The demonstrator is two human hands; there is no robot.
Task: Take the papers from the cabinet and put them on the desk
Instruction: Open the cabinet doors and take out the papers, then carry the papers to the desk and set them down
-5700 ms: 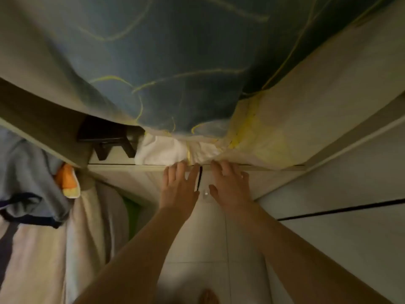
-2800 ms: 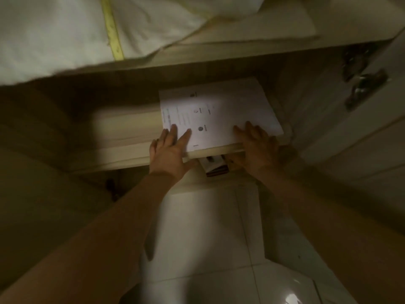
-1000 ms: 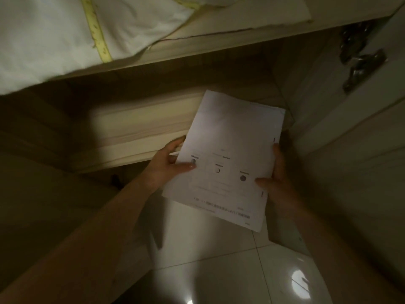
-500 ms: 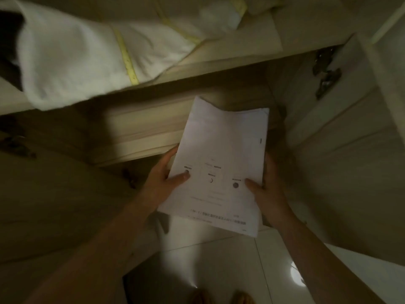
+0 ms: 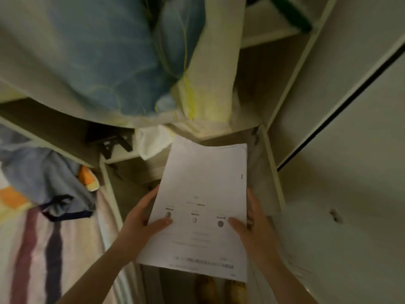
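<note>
A stack of white printed papers [image 5: 203,183] is held up in front of me, clear of the open cabinet [image 5: 271,150]. My left hand [image 5: 140,224] grips the stack's left edge with the thumb on top. My right hand [image 5: 256,231] grips its right edge the same way. The sheets' far end curls slightly. The desk is not in view.
A blue and cream quilt [image 5: 114,62] bulges from the shelf above. Hanging clothes [image 5: 43,183] and a striped fabric [image 5: 43,249] fill the left compartment. White cabinet doors [image 5: 339,150] stand at right. My feet [image 5: 219,288] show below the papers.
I have straightened up: the view rose from the low shelf to the quilt shelf. Both hands lifted the papers out of the cabinet and hold them closer to me.
</note>
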